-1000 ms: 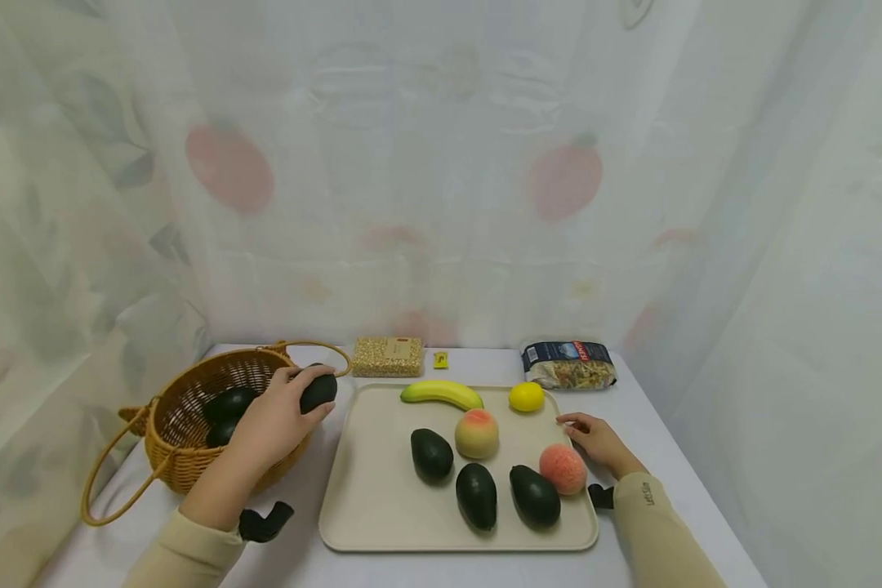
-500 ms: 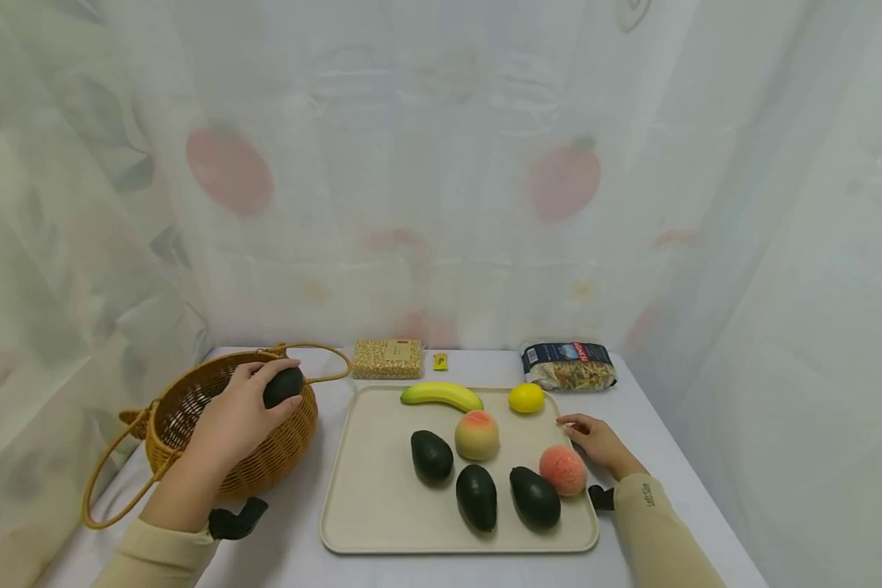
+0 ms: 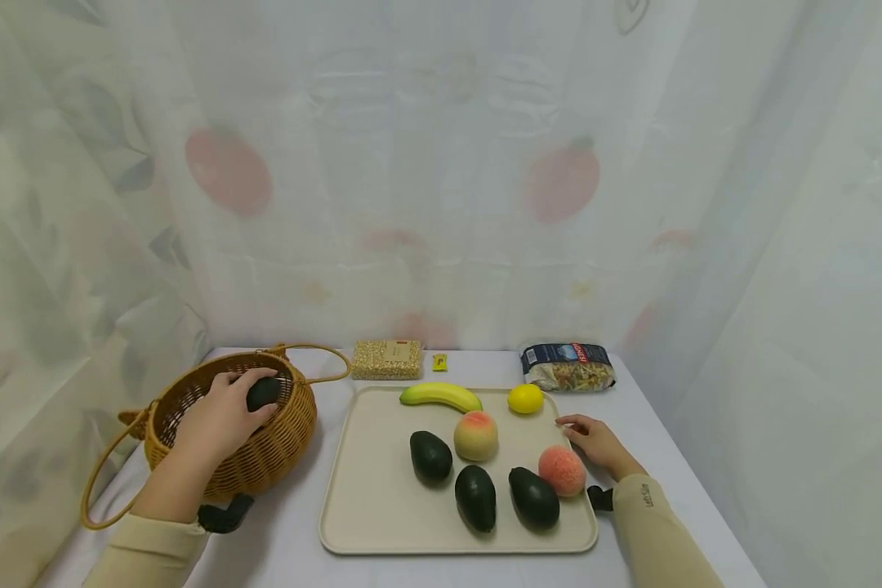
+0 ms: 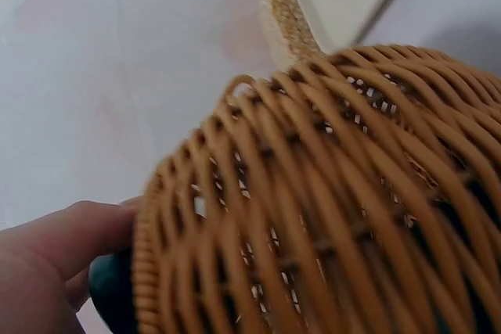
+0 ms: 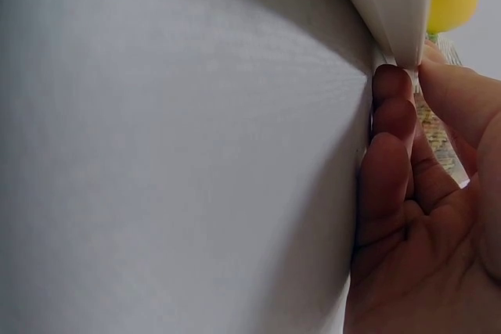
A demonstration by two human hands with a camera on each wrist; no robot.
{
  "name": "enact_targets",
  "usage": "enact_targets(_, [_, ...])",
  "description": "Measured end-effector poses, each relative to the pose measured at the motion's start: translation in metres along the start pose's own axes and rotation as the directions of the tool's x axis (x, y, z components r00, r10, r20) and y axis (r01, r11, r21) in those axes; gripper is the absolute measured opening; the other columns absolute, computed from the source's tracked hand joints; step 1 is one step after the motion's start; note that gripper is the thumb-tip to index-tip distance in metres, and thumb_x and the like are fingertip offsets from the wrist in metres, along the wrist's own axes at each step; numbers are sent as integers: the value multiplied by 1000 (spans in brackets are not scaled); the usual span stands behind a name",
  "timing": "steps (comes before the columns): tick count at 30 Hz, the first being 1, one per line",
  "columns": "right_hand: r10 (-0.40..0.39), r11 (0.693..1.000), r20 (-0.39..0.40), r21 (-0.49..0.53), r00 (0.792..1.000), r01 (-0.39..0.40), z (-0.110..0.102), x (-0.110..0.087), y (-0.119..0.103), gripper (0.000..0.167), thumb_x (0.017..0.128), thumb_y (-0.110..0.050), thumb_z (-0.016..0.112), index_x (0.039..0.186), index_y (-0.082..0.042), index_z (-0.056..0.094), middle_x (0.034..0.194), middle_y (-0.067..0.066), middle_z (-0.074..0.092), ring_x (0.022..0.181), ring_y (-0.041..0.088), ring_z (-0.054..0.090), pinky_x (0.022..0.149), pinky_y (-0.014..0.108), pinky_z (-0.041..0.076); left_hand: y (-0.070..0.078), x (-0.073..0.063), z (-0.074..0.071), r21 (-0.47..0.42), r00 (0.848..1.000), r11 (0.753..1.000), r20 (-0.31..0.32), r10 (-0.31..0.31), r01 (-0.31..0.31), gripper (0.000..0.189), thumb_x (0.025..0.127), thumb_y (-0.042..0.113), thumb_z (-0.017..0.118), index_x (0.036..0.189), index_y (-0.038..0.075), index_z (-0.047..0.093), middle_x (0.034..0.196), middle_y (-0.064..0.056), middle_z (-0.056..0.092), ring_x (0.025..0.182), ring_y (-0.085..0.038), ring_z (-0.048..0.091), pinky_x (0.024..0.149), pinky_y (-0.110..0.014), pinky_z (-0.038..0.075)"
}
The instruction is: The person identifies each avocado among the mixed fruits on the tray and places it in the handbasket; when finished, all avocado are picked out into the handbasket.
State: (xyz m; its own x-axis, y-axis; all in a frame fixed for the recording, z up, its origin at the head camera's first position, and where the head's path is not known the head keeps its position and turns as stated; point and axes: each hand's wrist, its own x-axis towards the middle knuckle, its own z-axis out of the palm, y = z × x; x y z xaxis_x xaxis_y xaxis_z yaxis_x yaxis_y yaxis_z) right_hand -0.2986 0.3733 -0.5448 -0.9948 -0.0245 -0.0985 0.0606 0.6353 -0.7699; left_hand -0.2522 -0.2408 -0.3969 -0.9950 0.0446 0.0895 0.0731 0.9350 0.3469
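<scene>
My left hand (image 3: 216,420) holds a dark green avocado (image 3: 263,394) just inside the mouth of a wicker basket (image 3: 282,441) on the left. In the left wrist view the basket wall (image 4: 297,217) hides most of that avocado (image 4: 111,291); dark shapes show through the weave. At the right, my right hand (image 3: 599,445) pinches the rim of a beige tray (image 3: 371,506). Its thumb lies on top of the rim with fingers underneath, as the right wrist view shows. On the tray lie avocados (image 3: 431,456), a banana (image 3: 441,395), a lemon (image 3: 525,398) and two peaches (image 3: 476,435).
Behind the tray sit a pack of yellowish grains (image 3: 387,360), a small yellow packet (image 3: 439,362) and a bag of pasta (image 3: 567,365). Two looped handles (image 3: 338,359) stick out from the basket. Pale curtains (image 3: 441,204) enclose the white table.
My left hand has carried the avocado leftward and down, from beyond the basket's right rim into its mouth. The right hand and the tray have stayed in place.
</scene>
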Motion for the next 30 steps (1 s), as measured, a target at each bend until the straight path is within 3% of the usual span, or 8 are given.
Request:
enact_targets(10, [9, 1000, -1, 6, 1000, -9, 0, -2, 2, 27, 106, -11, 63, 131, -4, 70, 104, 9, 67, 94, 24, 55, 84, 36, 47, -22, 10, 9, 26, 997, 999, 70, -36, 35, 64, 101, 32, 72, 155, 14, 44, 137, -48, 35, 84, -55, 65, 63, -60, 52])
enact_targets(15, [-13, 1000, 1, 5, 1000, 13, 0, -2, 0, 26, 107, -10, 62, 131, -3, 69, 109, 11, 68, 97, 24, 57, 87, 37, 48, -30, 12, 11, 30, 995, 998, 78, -63, 61, 62, 102, 28, 70, 156, 12, 42, 140, -47, 32, 75, -46, 65, 59, -58, 50])
enact_targets(22, [-17, 1000, -10, -4, 1000, 17, 1, -1, -3, 26, 107, -9, 61, 130, -2, 70, 109, 12, 69, 97, 24, 58, 89, 39, 49, -31, 13, 15, 32, 990, 998, 130, -58, 54, 59, 105, 29, 66, 156, 11, 43, 141, -45, 33, 63, -32, 58, 53, -47, 45])
enact_targets(30, [-19, 1000, -18, -7, 1000, 19, 1, -2, -4, 26, 106, -9, 61, 130, -2, 70, 110, 12, 69, 98, 25, 58, 91, 41, 48, -23, 10, 16, 19, 993, 999, 108, -51, 50, 62, 105, 29, 65, 159, 12, 39, 145, -44, 33, 64, -31, 61, 50, -43, 44])
